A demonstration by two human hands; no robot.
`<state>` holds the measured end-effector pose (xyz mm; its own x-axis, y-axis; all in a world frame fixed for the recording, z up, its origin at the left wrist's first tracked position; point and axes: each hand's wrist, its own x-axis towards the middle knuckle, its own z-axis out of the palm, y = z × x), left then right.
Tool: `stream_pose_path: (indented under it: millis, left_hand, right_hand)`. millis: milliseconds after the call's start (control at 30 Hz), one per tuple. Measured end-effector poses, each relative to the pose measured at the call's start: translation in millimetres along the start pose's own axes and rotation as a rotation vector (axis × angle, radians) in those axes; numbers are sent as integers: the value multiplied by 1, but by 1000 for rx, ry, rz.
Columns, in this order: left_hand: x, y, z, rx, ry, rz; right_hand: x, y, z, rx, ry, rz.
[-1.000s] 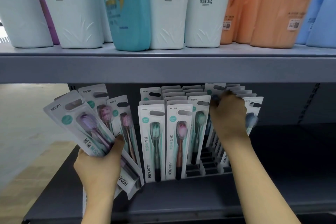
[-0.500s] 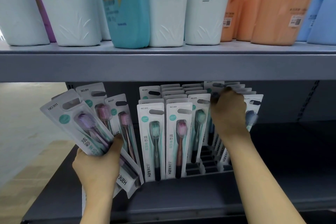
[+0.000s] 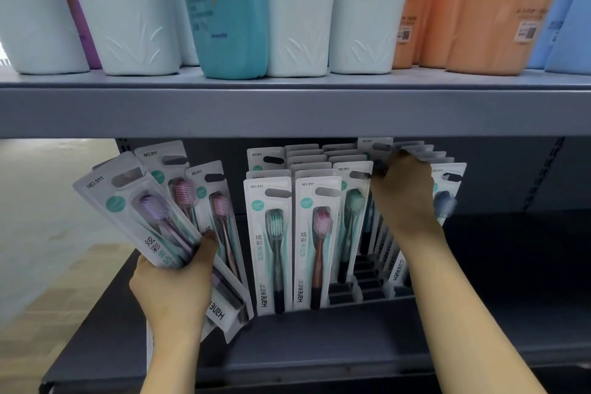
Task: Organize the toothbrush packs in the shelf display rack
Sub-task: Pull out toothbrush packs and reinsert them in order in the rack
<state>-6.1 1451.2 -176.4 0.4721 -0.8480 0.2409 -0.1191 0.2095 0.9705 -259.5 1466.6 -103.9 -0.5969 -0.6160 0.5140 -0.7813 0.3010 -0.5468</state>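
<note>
Head view: nearest, the left hand [image 3: 174, 285] grips a fanned bunch of packs [image 3: 150, 214]. Right of it the rack [image 3: 361, 289] holds upright packs. Farther, the right hand [image 3: 404, 192] curls its fingers over the tops of the rack's right-hand packs [image 3: 446, 176]. Bottles [image 3: 300, 9] stand on the shelf [image 3: 287, 112] above.

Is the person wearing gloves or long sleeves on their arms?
No gloves and no sleeves show. The left hand and right hand are both bare, and both forearms are bare right down to the bottom edge of the picture. I can't see any rings, watch or bracelet on either one. The right hand looks darker only because it sits in the shelf's shadow.
</note>
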Motion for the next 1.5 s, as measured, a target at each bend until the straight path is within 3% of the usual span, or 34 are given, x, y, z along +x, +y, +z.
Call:
stream_pose_path:
  millis: [400, 767, 967, 1367, 1500]
  left_hand:
    - [3, -5, 0, 0, -14, -24]
    - [1, -4, 1, -4, -15, -35]
    - [-1, -4, -2, -24, -14, -25]
    - [-6, 13, -25, -84, -39, -40]
    - [-6, 19, -34, -112, -40, -39]
  right_hand:
    - [-8, 3, 2, -72, -120, 33]
    - [-6, 4, 4, -70, -156, 62]
    - [-13, -1, -18, -196, -111, -9]
    - [-40, -39, -47, 218, 191, -382]
    - [-48, -61, -48, 335, 95, -486]
